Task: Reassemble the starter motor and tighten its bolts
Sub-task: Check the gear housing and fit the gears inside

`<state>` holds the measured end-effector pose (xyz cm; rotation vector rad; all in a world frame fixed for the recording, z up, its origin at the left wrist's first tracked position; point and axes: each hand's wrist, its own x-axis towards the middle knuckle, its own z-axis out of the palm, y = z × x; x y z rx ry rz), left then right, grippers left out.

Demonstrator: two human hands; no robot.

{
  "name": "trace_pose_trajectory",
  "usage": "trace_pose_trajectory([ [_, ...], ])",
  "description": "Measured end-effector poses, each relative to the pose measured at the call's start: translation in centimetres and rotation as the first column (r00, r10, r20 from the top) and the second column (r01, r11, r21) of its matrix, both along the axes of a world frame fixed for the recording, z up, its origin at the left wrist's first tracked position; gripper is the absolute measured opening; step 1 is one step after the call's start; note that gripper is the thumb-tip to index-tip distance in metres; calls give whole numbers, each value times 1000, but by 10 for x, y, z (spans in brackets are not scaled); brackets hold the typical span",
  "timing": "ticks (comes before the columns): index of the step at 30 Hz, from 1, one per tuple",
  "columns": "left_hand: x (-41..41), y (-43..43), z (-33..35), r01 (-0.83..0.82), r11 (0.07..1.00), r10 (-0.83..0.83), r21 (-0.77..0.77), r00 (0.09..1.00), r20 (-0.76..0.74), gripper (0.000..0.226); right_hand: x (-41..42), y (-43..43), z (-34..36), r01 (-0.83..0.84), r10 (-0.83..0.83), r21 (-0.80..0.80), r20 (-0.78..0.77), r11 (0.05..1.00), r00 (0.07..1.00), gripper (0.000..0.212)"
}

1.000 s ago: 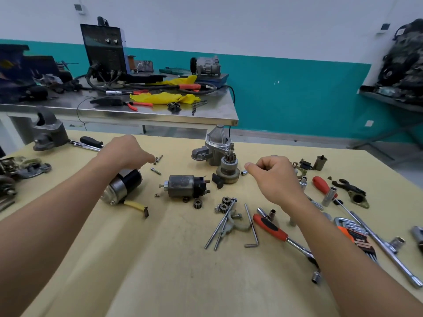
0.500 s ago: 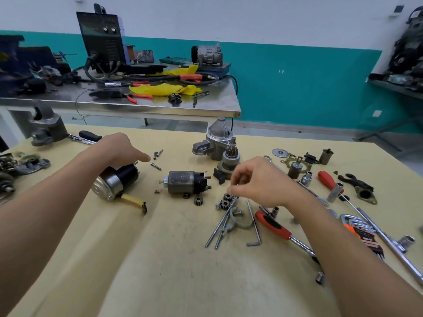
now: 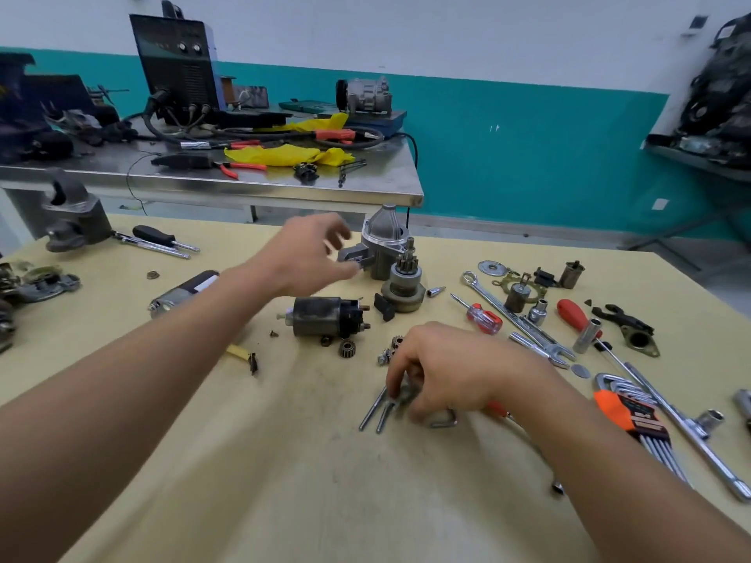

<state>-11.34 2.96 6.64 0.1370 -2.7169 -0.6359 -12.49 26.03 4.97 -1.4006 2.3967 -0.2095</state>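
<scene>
Centre frame, the left hand (image 3: 309, 253), fingers spread, hangs beside the drive housing (image 3: 382, 241), likely to grab it. Lower centre, the right hand (image 3: 443, 371) pinches the long bolts (image 3: 372, 412) for fitting.

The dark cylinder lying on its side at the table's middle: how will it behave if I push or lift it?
The cylinder rests on its round side, so a sideways push would probably roll it, though the studs on its right end may soon stop it. It looks like solid metal, so it is likely stiff and heavy for its size.
</scene>
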Motion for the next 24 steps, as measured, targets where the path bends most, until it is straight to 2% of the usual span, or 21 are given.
trace_pose_trajectory([
  [2, -13, 24, 2, 104, 995, -104, 4, 992, 75, 56, 1, 0, -2, 9, -9, -4, -19, 1000, 1000, 25],
  [6, -35, 46, -3, 142, 989, -150, 50, 966, 210, 77, 4, 3, 3, -19, 17, -85, -19, 996, 1000, 16],
  [8, -40, 46, -7, 130, 987, -146, 94, 969, 200, 78, 3, 10, 12, -4, 14, -198, 49, 980, 999, 10],
  [11, -45, 47, -12, 99, 983, -119, 154, 985, 124, 66, -2, 23, 26, 82, -8, -365, 200, 927, 980, 6],
  [15, -54, 51, -12, 77, 966, -109, 247, 987, 120, 53, -15, 38, 33, 253, -64, -597, 319, 761, 946, 7],
  [18, -62, 56, -10, 74, 983, -97, 165, 986, 133, 16, -29, 47, 27, 401, -121, -681, 421, 612, 899, 7],
  [19, -64, 58, -11, 74, 987, -92, 140, 987, 131, 10, -33, 50, 23, 449, -133, -688, 462, 570, 877, 7],
  [21, -66, 61, -15, 80, 988, -95, 133, 990, 109, 11, -40, 55, 16, 532, -166, -685, 527, 497, 834, 6],
  [24, -64, 63, -21, 89, 973, -98, 213, 995, 32, 12, -47, 59, 12, 595, -247, -703, 543, 389, 803, 11],
])
